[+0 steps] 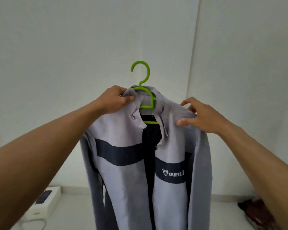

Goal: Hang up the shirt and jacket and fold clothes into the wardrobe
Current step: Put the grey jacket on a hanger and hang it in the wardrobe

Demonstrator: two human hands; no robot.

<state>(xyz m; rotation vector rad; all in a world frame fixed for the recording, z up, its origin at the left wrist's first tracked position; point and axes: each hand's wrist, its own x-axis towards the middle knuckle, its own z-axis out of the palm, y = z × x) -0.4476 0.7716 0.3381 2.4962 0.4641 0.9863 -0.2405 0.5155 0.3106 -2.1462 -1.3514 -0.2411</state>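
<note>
A light grey jacket [123, 127] with a dark navy chest band and white "TRIPLE-F" lettering hangs on a green plastic hanger [144, 83], held up in front of a white wall. The jacket's front is open down the middle. My left hand [116, 100] grips the left side of the collar together with the hanger's shoulder. My right hand [199, 115] pinches the fabric at the jacket's right shoulder, thumb under and fingers over. The hanger's hook points up and is free of any rail. No wardrobe is in view.
A white box [47, 203] with a dark phone on it and a white cable lies on the floor at lower left. A dark brown bundle [256, 211] sits on the floor at lower right. White walls meet in a corner behind the jacket.
</note>
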